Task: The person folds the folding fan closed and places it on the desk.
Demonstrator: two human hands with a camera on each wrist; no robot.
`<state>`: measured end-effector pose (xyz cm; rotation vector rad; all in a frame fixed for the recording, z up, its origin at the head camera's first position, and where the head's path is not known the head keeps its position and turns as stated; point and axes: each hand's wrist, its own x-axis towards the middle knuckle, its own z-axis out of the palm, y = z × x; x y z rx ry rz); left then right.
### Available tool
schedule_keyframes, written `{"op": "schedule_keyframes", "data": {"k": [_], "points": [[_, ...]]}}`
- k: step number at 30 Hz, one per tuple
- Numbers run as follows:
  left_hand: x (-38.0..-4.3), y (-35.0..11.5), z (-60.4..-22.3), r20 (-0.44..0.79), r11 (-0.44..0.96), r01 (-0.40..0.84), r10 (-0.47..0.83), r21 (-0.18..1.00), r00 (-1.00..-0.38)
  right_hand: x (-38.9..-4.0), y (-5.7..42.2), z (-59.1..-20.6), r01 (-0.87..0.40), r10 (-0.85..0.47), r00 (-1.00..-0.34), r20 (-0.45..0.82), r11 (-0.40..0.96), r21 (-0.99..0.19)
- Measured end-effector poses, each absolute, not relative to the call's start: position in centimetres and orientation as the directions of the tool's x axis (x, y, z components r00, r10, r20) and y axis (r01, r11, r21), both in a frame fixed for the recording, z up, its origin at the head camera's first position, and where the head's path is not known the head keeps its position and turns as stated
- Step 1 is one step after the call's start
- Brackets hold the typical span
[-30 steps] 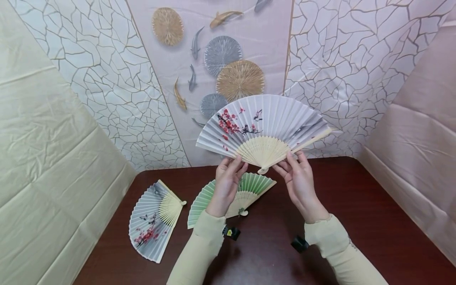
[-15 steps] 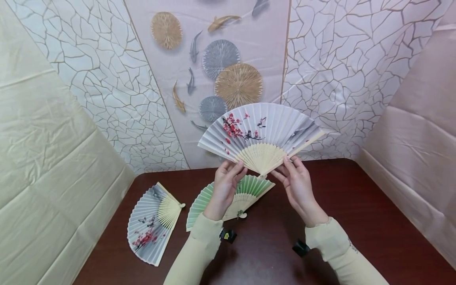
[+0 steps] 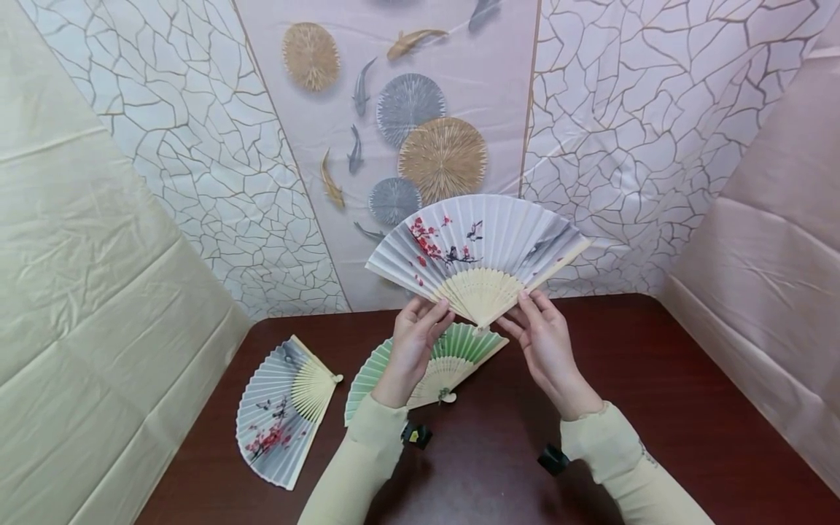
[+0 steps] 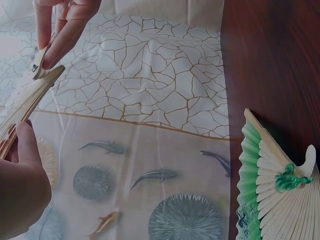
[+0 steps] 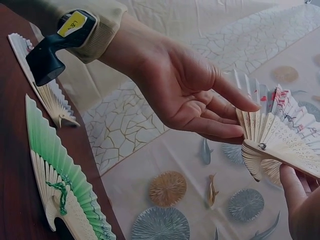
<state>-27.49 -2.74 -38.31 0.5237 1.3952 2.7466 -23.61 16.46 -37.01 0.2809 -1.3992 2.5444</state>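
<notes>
In the head view an open folding fan [image 3: 505,230], white-grey with red blossoms and small birds, is held up above the table's far edge. My left hand [image 3: 412,346] pinches its left outer side, thumb in front. My right hand [image 3: 550,346] pinches the right guard stick, near the pivot. A spread green fan [image 3: 469,341] lies on the table below, partly hidden by my left hand. The right wrist view shows the held fan's ribs [image 5: 287,145] between both hands, with the green fan [image 5: 55,145] lying apart.
A second blossom-printed fan [image 3: 272,408] lies spread at the left of the dark red table [image 3: 656,408]. Behind stands a cloth backdrop [image 3: 341,240] with fish and round leaves. Pale cloth walls [image 3: 118,328] flank both sides. Black wrist cameras [image 3: 553,459] sit below the cuffs.
The held fan has come down slightly and looks a little narrower, its right tip shifted left. Both hands have lowered a little with it, still gripping. The fans on the table have stayed put.
</notes>
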Motion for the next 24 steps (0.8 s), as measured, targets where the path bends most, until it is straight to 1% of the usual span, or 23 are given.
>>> {"op": "schedule_keyframes", "data": {"k": [14, 24], "points": [[-27.62, -3.17, -38.55, 0.288, -0.521, 0.148, 0.199, 0.840, -0.937, -23.58, 16.28, -37.61, -0.283, 0.080, -0.956, 0.282, -0.504, -0.816], [-27.52, -3.38, -38.63, 0.292, -0.483, 0.156, 0.221, 0.861, -0.930, -23.30, 16.27, -37.91, -0.240, 0.045, -0.967, 0.250, -0.483, -0.842]]}}
